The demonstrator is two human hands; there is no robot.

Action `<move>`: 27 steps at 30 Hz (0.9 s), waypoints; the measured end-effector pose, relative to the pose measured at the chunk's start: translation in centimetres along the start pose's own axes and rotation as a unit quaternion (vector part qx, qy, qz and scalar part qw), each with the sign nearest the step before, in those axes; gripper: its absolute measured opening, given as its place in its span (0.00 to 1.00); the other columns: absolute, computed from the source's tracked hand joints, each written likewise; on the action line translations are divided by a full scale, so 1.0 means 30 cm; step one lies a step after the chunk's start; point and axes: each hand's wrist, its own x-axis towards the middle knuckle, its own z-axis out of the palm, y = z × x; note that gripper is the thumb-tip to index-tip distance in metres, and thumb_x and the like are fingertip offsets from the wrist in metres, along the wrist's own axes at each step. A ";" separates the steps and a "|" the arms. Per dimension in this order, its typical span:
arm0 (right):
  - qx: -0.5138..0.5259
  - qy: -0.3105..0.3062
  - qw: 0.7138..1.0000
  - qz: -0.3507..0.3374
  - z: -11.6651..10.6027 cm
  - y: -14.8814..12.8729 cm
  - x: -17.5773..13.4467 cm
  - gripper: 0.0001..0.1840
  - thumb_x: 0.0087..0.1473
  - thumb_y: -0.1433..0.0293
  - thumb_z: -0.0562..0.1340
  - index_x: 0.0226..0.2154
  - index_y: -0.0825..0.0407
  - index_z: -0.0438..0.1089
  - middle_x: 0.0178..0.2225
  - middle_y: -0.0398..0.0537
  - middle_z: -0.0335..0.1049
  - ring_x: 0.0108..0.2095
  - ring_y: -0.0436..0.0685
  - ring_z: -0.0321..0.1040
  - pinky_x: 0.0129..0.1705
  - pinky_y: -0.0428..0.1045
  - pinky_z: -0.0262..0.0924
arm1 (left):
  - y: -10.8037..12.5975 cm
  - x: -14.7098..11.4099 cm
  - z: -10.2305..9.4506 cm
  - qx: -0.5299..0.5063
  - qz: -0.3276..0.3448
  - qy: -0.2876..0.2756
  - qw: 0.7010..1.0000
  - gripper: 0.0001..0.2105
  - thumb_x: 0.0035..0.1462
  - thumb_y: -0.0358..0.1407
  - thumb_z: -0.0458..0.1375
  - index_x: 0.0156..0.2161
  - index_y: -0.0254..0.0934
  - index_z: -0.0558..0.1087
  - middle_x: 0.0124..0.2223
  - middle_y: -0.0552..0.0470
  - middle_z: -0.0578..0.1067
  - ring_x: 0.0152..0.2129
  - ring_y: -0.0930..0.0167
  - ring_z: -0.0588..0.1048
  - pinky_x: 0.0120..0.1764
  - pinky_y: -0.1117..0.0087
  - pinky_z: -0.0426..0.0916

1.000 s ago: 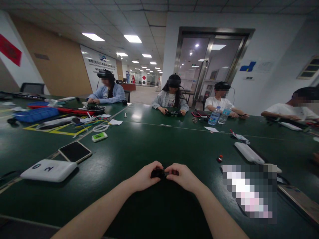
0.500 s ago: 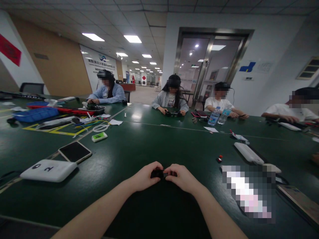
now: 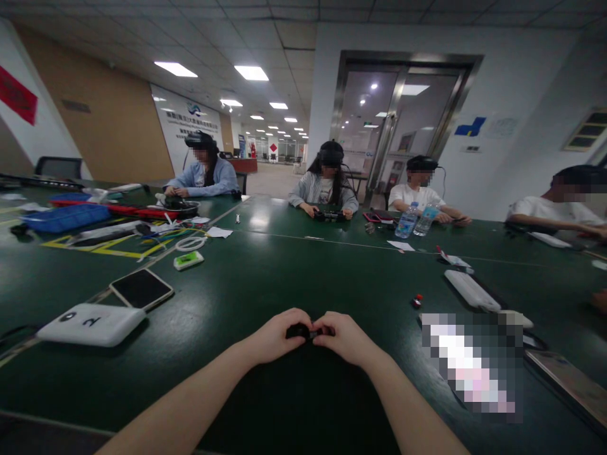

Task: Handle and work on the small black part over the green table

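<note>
Both of my hands meet just above the near part of the dark green table [image 3: 284, 272]. My left hand [image 3: 277, 336] curls its fingers and thumb around a small black object [image 3: 298, 330], whose kind I cannot make out. From the other side, my right hand [image 3: 344, 338] pinches the right end of the same object between thumb and fingers. Much of it is hidden by my fingers. Right of my hands, a small red and black item [image 3: 417, 301] lies on the table.
A white power bank [image 3: 92, 325] and a phone [image 3: 142, 289] lie at left. Behind them are cables [image 3: 192, 243] and a blue tray [image 3: 66, 217]. White devices [image 3: 472, 291] and a phone [image 3: 569, 385] lie at right, water bottles [image 3: 408, 220] farther back. Several people sit across the table.
My hands keep their hold on the black object, with only a slight shift of the fingers. The person at the far right has moved their head and arms a little.
</note>
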 end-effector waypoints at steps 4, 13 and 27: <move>0.043 -0.012 0.999 0.029 0.000 0.009 0.001 0.11 0.47 0.67 0.64 0.37 0.46 0.74 0.30 0.40 0.67 0.30 0.51 0.62 0.32 0.46 0.55 | -0.004 -0.002 -0.003 0.014 -0.005 -0.026 1.000 0.14 0.53 0.28 0.55 0.44 0.46 0.73 0.53 0.53 0.65 0.50 0.69 0.65 0.52 0.65 0.60; 0.127 -0.023 0.991 0.040 0.008 0.045 0.010 0.11 0.48 0.66 0.63 0.38 0.48 0.74 0.35 0.43 0.71 0.35 0.54 0.66 0.38 0.48 0.58 | 0.018 0.000 -0.012 0.053 -0.031 -0.036 0.997 0.16 0.54 0.28 0.54 0.46 0.48 0.73 0.54 0.53 0.64 0.51 0.69 0.65 0.53 0.65 0.60; 0.185 0.077 0.976 0.086 -0.034 0.146 0.015 0.16 0.49 0.66 0.62 0.42 0.52 0.70 0.29 0.43 0.65 0.32 0.53 0.63 0.36 0.49 0.59 | -0.020 -0.007 -0.083 0.316 -0.036 0.008 0.948 0.18 0.60 0.36 0.48 0.53 0.53 0.66 0.55 0.54 0.67 0.49 0.67 0.66 0.51 0.61 0.59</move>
